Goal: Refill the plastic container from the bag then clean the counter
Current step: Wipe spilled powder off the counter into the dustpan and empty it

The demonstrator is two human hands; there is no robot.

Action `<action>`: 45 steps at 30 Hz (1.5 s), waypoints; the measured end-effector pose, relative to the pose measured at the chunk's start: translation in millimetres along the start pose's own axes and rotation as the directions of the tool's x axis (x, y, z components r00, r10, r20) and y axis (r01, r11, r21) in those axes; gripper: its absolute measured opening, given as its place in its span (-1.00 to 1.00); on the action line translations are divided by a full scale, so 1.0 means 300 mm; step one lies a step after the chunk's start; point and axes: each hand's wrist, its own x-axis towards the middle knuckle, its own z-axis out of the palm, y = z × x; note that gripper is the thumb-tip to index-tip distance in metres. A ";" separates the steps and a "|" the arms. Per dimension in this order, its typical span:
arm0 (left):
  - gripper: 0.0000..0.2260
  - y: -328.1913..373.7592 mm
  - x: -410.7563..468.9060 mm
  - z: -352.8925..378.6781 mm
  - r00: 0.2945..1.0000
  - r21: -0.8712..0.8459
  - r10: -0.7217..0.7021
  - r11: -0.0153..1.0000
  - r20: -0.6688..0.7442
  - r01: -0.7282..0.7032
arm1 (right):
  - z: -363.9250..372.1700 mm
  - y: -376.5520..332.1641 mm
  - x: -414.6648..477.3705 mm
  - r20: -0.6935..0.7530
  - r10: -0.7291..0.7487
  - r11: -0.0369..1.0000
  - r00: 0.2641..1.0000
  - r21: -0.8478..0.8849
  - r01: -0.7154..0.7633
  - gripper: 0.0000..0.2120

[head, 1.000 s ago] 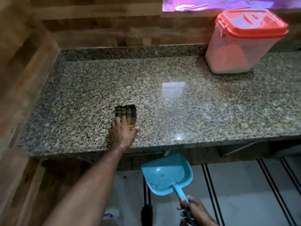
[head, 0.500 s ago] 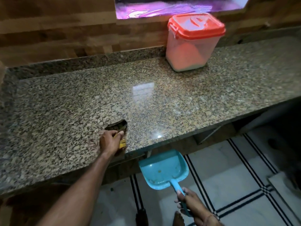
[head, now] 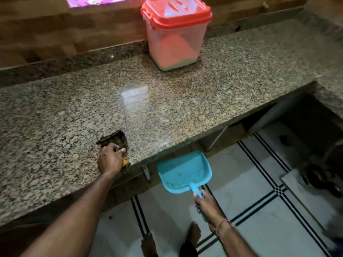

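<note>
A speckled granite counter (head: 167,108) runs across the view. At its back stands a clear plastic container (head: 174,38) with a shut red lid, holding pale powder. My left hand (head: 109,160) presses a dark, crumpled cloth (head: 115,140) with a yellow edge onto the counter, right at the front edge. My right hand (head: 206,204) grips the handle of a turquoise dustpan (head: 183,171), held just below the counter's front edge, to the right of the cloth. A few crumbs lie in the pan. No bag is in view.
A wooden wall (head: 55,30) backs the counter. The counter turns a corner at the far right (head: 330,86), with a dark opening beneath. White floor tiles with black stripes (head: 259,210) lie below, and my bare feet (head: 193,236) stand there.
My left hand has dragged the cloth toward the counter's front edge. The view swung left, so the container now sits nearer the middle. The dustpan stays below the edge.
</note>
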 end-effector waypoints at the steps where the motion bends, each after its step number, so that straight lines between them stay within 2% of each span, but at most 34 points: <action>1: -0.78 0.023 -0.006 0.024 1.000 0.023 0.017 1.000 -0.006 -0.017 | -0.023 0.005 0.023 -0.034 -0.008 1.000 0.999 0.004 0.008 -0.73; 3: -0.78 0.061 -0.025 0.063 0.999 0.056 0.035 0.998 -0.016 -0.034 | -0.071 0.006 0.062 -0.039 -0.015 1.000 0.999 -0.007 0.015 -0.69; 5: -0.80 0.087 -0.042 0.095 0.999 0.074 -0.002 0.997 -0.051 0.006 | -0.115 0.008 0.098 0.025 -0.015 0.999 1.000 -0.035 0.016 -0.69; 7: -0.81 0.130 -0.039 0.115 0.994 0.045 -0.060 0.997 -0.087 0.064 | -0.138 0.004 0.135 0.087 -0.018 0.998 0.996 -0.062 0.023 -0.71; 9: -0.82 0.214 -0.029 0.153 0.995 -0.014 -0.063 0.998 -0.084 0.062 | -0.144 -0.003 0.161 0.115 -0.027 0.997 0.993 -0.074 0.035 -0.76; 12: -0.73 0.388 -0.042 0.270 0.996 -0.098 0.082 0.992 -0.029 -0.085 | -0.160 0.009 0.211 0.135 -0.027 0.994 0.990 -0.101 0.041 -0.75; 16: -0.63 0.541 -0.062 0.398 0.965 -0.154 0.243 0.962 0.101 -0.226 | -0.212 0.028 0.234 0.159 -0.055 0.987 0.986 -0.144 0.078 -0.56; 18: -0.68 0.507 -0.034 0.373 0.978 -0.228 0.198 0.957 0.061 -0.180 | -0.230 0.021 0.231 0.161 -0.046 0.990 0.986 -0.122 0.066 -0.66; 20: -0.71 0.419 0.001 0.287 0.998 -0.330 0.046 0.942 -0.042 -0.057 | -0.253 0.003 0.236 0.179 -0.036 0.990 0.983 -0.131 0.060 -0.76; 23: -0.56 0.232 0.043 0.143 0.973 -0.163 -0.166 0.977 -0.161 0.140 | -0.270 -0.019 0.256 0.202 -0.024 0.990 0.979 -0.132 0.052 -0.79; 26: -0.50 0.176 0.053 0.120 0.965 -0.063 -0.195 0.980 -0.177 0.186 | -0.279 -0.049 0.266 0.225 -0.006 0.994 0.974 -0.107 0.031 -0.79; 28: -0.51 0.253 0.046 0.169 0.985 -0.043 -0.109 0.994 -0.135 0.104 | -0.289 -0.065 0.273 0.225 -0.011 0.995 0.974 -0.095 0.034 -0.78; 30: -0.58 0.382 0.016 0.257 0.996 -0.111 0.009 0.994 -0.083 -0.018 | -0.299 -0.071 0.286 0.220 -0.018 0.996 0.975 -0.086 0.038 -0.79; 32: -0.71 0.506 -0.028 0.336 0.983 -0.123 0.178 0.976 -0.035 -0.181 | -0.305 -0.074 0.289 0.217 -0.027 0.995 0.976 -0.090 0.047 -0.80; 35: -0.67 0.672 -0.050 0.471 0.953 -0.184 0.280 0.949 0.119 -0.256 | -0.320 -0.078 0.306 0.216 -0.011 0.997 0.976 -0.078 0.029 -0.78; 37: -0.67 0.735 -0.048 0.501 0.954 -0.160 0.264 0.957 0.138 -0.242 | -0.331 -0.089 0.314 0.204 0.011 0.997 0.979 -0.074 0.005 -0.75; 39: -0.79 0.728 0.000 0.481 0.977 -0.241 0.208 0.951 0.040 -0.192 | -0.345 -0.110 0.320 0.194 0.011 0.998 0.981 -0.064 0.001 -0.74; 40: -0.80 0.708 0.044 0.456 0.985 -0.220 0.171 0.961 -0.008 -0.169 | -0.357 -0.122 0.321 0.179 0.014 0.999 0.984 -0.049 -0.005 -0.74; 43: -0.65 0.610 0.240 0.366 0.998 -0.156 -0.027 0.988 -0.058 0.018 | -0.389 -0.156 0.339 0.132 0.039 0.999 0.990 0.008 -0.040 -0.78; 45: -0.57 0.594 0.325 0.353 0.996 0.006 -0.014 1.000 -0.084 0.014 | -0.405 -0.172 0.356 0.110 0.065 0.996 0.992 0.055 -0.071 -0.83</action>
